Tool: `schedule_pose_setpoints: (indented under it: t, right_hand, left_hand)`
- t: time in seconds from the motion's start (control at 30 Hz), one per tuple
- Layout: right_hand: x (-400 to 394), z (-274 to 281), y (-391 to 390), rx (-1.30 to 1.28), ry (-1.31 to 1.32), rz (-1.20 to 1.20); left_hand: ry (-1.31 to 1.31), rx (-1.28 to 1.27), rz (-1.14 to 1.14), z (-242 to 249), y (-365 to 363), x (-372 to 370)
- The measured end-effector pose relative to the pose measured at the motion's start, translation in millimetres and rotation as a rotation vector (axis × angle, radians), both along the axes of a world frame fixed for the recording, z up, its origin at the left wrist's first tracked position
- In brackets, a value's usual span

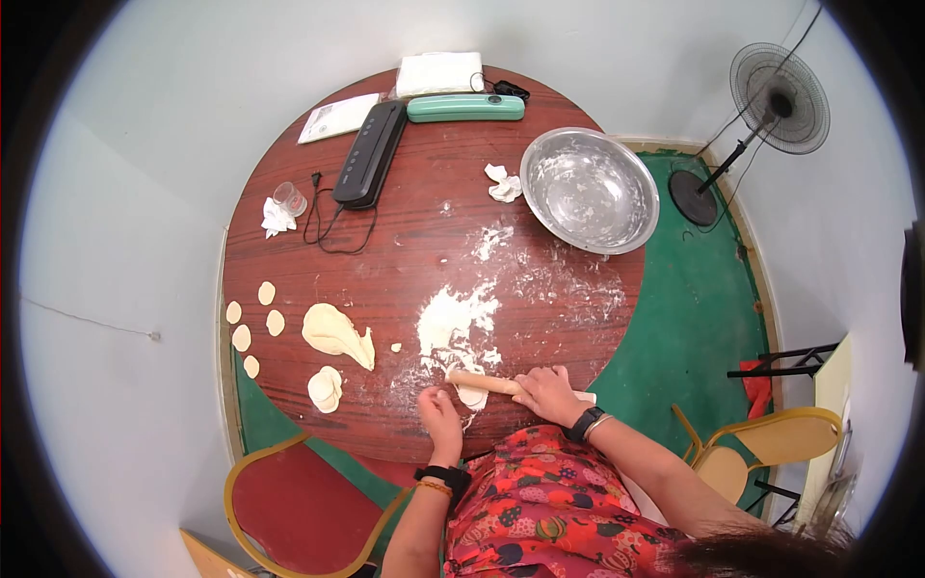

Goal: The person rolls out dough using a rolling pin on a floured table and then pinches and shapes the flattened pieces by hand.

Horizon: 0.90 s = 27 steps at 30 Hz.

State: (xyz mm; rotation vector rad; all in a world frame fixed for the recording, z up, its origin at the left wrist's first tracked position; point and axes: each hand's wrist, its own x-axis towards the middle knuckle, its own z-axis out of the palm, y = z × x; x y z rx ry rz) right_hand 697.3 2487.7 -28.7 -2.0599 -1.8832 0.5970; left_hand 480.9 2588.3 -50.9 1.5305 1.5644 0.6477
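My right hand (546, 393) is closed over the right part of a wooden rolling pin (485, 382). Under the pin lies a small flat piece of dough (471, 397) by the table's near edge. Just left of this dough, my left hand (440, 416) has its fingers curled together; what they hold, if anything, is hidden. Loose white flour (453, 323) is spread beyond the pin. Further left are a long lump of dough (335, 332), a stack of flattened dough (326, 389) and a tiny dough bit (396, 347). Several small dough rounds (242, 337) lie at the left edge.
On the round wooden table (405, 260) stand a metal basin (590, 191), a black corded appliance (371, 154), a green one (465, 107), a clear cup (289, 198) and crumpled tissues (503, 184). Chairs (303, 511) flank me; a fan (779, 98) stands back right.
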Motion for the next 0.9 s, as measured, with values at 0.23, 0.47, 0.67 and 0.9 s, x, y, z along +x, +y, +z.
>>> schedule_pose_setpoints:
  t: [0.23, 0.47, 0.67, 0.9]
  right_hand:
    - [-7, 3, -8, 0.049, -0.084, 0.111]
    - [-10, 11, -5, 0.044, -0.142, -0.046]
    - [-3, 7, 18, 0.059, -0.171, -0.124]
    - [-6, 14, 26, 0.021, -0.168, -0.101]
  left_hand:
    - [0.393, 0.317, -0.682, 20, 13, -11]
    - [0.586, 0.106, -0.856, 36, 31, 1]
    - [0.634, 0.138, -0.856, 35, 55, 17]
    - [0.649, 0.197, -0.829, 32, 65, 21]
